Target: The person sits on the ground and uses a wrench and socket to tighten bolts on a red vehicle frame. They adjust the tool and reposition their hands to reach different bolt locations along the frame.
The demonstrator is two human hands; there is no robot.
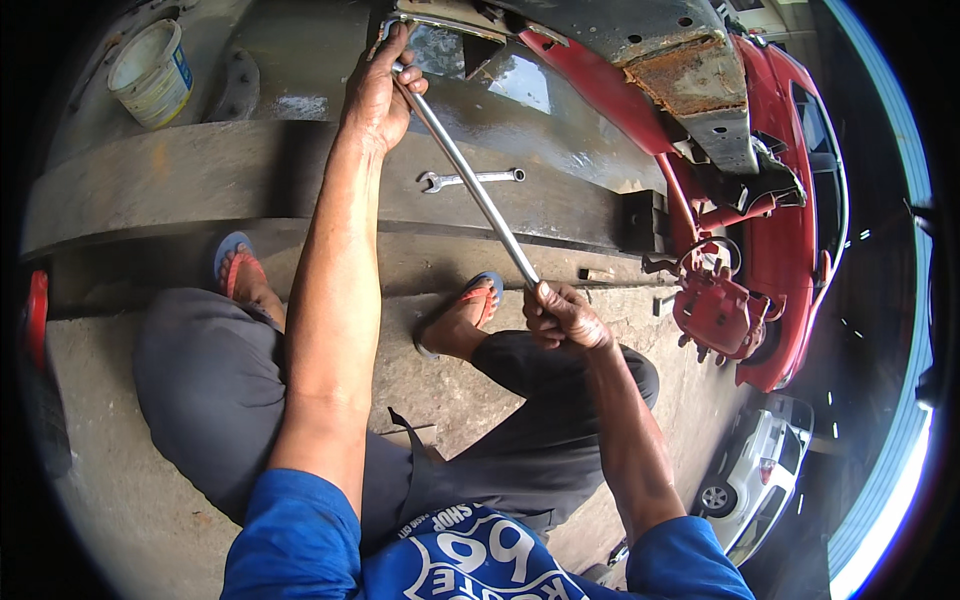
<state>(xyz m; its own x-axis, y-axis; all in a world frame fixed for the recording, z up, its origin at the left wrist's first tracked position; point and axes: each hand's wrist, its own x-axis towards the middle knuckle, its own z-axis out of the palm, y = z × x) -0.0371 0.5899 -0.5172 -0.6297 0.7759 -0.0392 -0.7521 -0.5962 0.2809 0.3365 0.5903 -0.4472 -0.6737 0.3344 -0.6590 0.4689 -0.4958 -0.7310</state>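
A long silver metal bar (pixel 470 180) slants from the top middle down to the right. My left hand (pixel 380 100) is closed around its upper end, close to a metal bracket (pixel 450 22) at the top edge. What the bar's upper end meets is partly hidden by the fingers. My right hand (pixel 565 316) is wrapped round the lower end, above my right knee. Beneath the bar, a combination wrench (pixel 440 182) lies on a dark, flat beam.
A white bucket (pixel 150 75) stands at the upper left by wet ground. To the right are a rusty vehicle frame (pixel 690 80), a red brake caliper (pixel 720 310) and a red car body (pixel 795 215). A white car (pixel 760 480) is parked behind. My sandaled feet straddle the floor.
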